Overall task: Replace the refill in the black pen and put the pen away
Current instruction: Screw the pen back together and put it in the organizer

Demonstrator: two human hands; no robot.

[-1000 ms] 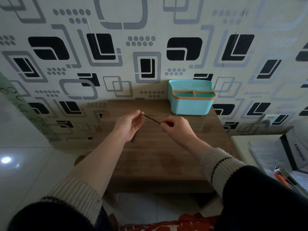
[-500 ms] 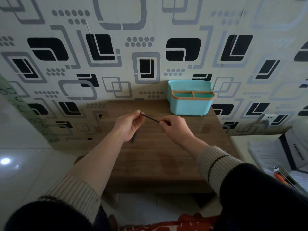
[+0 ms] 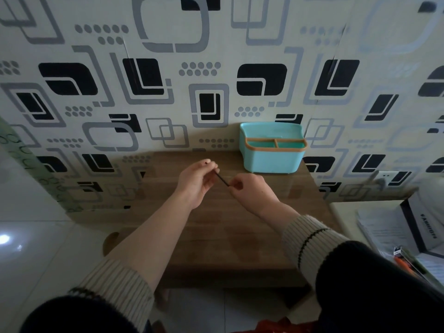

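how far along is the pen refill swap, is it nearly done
Not near the end. In hand: both hands hold a thin black refill above the wooden table, the left hand at one end, the right hand at the other. Left: closing the pen and putting it in the teal organizer.

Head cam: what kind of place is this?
Probably a home room: patterned wallpaper, a small wooden table against it with a teal desk organizer, glossy floor tiles, and papers beside it.

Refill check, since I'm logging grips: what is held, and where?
A thin black refill: left hand pinches its far end, right hand its near end.
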